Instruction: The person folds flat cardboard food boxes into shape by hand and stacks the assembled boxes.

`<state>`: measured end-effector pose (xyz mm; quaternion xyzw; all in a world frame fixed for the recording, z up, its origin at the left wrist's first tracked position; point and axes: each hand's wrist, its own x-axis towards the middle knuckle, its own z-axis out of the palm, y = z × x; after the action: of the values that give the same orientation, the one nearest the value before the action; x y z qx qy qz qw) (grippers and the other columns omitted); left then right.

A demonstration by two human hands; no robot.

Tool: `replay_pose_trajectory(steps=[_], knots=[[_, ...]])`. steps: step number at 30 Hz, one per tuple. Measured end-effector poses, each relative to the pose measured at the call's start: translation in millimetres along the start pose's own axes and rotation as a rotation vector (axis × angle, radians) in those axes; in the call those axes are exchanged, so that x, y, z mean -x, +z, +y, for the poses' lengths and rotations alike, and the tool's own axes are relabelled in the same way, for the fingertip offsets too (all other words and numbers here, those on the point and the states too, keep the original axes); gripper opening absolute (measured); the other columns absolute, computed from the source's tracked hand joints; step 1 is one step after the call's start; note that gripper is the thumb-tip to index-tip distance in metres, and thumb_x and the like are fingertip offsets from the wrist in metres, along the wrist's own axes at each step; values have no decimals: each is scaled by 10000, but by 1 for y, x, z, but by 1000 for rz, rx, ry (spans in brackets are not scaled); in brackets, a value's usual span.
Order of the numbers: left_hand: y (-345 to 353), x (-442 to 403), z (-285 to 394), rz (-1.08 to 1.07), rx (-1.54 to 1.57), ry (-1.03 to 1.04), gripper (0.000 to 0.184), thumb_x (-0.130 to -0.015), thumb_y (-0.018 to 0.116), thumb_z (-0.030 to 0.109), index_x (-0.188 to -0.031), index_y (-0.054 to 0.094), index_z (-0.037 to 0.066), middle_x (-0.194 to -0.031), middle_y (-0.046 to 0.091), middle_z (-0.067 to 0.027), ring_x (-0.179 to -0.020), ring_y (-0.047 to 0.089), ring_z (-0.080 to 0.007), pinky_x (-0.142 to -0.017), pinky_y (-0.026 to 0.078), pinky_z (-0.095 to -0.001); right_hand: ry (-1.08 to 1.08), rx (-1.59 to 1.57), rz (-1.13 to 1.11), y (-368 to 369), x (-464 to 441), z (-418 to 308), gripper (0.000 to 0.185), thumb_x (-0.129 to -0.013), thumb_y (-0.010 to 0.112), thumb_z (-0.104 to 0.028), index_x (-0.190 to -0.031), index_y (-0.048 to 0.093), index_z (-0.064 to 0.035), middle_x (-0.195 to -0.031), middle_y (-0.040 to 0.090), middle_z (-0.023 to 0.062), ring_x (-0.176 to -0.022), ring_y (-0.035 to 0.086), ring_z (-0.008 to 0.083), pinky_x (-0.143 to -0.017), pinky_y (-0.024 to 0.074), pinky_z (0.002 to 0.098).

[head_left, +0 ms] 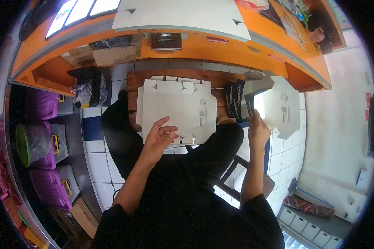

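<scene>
A stack of flat white cardboard box blanks (174,108) with cut tabs and small print lies on a low wooden table (135,83) before my knees. Over its near edge hovers my left hand (158,135), fingers apart, holding nothing. At the right, my right hand (258,129) grips the edge of a partly folded cardboard box (283,103), white inside with dark printed panels. Beside it, on the table's right end, stand several dark printed folded boxes (234,99). The fingertips of my right hand are partly hidden behind the panel.
An orange desk (253,62) spans the front, bearing another white cardboard sheet (183,16) and lit screens (79,10). Purple bins (50,189) and a green-rimmed container (24,145) line the left shelf. A dark stool (232,186) stands by my right leg.
</scene>
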<state>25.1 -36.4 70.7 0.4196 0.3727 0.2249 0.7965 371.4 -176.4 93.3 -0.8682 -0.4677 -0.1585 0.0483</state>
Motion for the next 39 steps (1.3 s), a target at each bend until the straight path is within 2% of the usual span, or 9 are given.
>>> replay_pose_trajectory(steps=[9,16,19,24,28,30,35,37,39], knots=[[-3,14,-7,14,30,-69,445,-1014,610,175,-1415,471,43,-1173,654,-137,-1009,654,-192,-916,509,-346,164,-38,-162,41,-40,-13,350,-935,669,-305,-1274,665,-214,-923,738,187,-819,717,406,-727,565,500],[-23,16,-12,105,-82,-84,336,-1014,601,166,-1326,559,49,-1115,682,-109,-934,660,-181,-839,524,-318,59,-103,-149,52,-29,-13,335,-947,639,-306,-1271,657,-223,-889,731,166,-768,718,377,-674,567,496],[-25,14,-7,128,-88,-49,315,-1011,606,156,-1304,575,44,-1104,681,-100,-926,654,-173,-843,516,-316,98,-2,-176,43,-22,-16,301,-960,613,-250,-1250,670,-195,-886,735,161,-776,720,370,-681,564,487],[-9,8,-1,142,-294,14,288,-1005,613,138,-1268,596,22,-1127,674,-111,-985,641,-190,-919,503,-353,-117,-108,206,6,6,-37,321,-903,613,-35,-1195,700,-136,-991,759,102,-818,740,298,-700,576,422],[34,12,31,87,-699,575,719,-862,798,262,-1442,457,9,-1260,604,-207,-1145,611,-294,-1004,481,-399,-326,-424,317,-16,50,-85,290,-838,594,71,-1075,728,-28,-996,746,194,-858,742,346,-738,592,403],[57,13,49,76,-737,648,786,-835,808,254,-1467,418,-3,-1277,593,-221,-1156,611,-318,-1005,481,-411,-402,-623,321,-11,80,-107,250,-842,636,-11,-1063,731,-78,-977,747,138,-911,745,309,-783,602,420],[56,13,41,62,-666,591,752,-783,707,82,-1459,407,-52,-1230,601,-252,-1080,650,-384,-933,521,-426,-390,-962,-227,-44,96,-144,366,-825,765,-79,-1178,689,-24,-1151,711,153,-1060,706,342,-924,573,445],[51,16,38,105,-739,634,752,-756,721,85,-1443,444,-43,-1180,611,-250,-1023,662,-374,-882,539,-426,77,-1941,-482,-49,98,-151,431,-938,703,-167,-1313,593,14,-1345,610,161,-1210,626,344,-988,537,486],[49,20,35,151,-804,674,752,-729,735,88,-1427,481,-34,-1130,621,-248,-965,674,-364,-831,557,-426,244,-2296,-520,-50,84,-146,546,-1011,615,-339,-1400,490,24,-1408,548,163,-1242,592,320,-973,543,510]])
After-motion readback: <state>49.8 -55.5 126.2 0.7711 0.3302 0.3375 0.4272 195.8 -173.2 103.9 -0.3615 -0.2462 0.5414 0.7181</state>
